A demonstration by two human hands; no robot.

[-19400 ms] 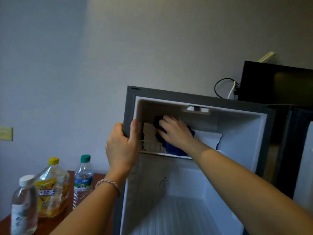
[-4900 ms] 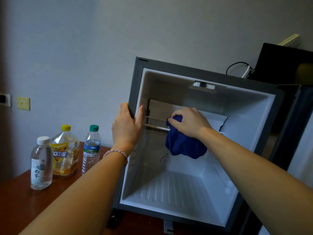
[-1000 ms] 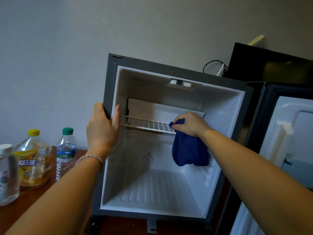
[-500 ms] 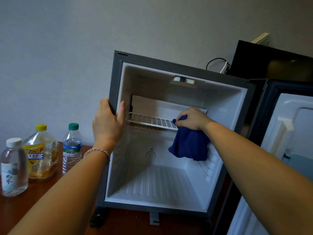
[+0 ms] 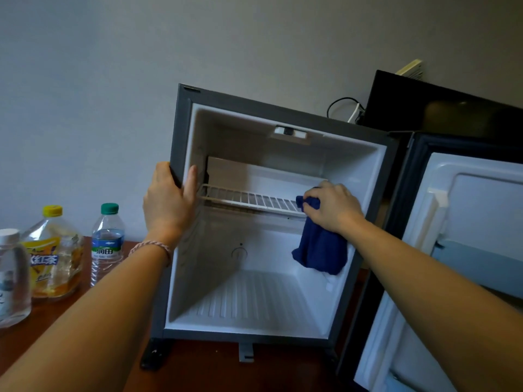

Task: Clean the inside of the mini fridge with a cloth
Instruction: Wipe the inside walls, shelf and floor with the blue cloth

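Far left, I am seeing three bottles (image 5: 60, 251) standing on the wooden table (image 5: 36, 332). My left hand (image 5: 167, 205) is gripping the mini fridge (image 5: 181, 131) by its left front edge, thumb curling inside. The wire shelf (image 5: 249, 198) is sitting across the upper cavity. At its right end my right hand (image 5: 332, 209) is clutching the blue cloth (image 5: 319, 253), which is hanging down against the right inner wall. The door (image 5: 464, 250) is standing open at far right.
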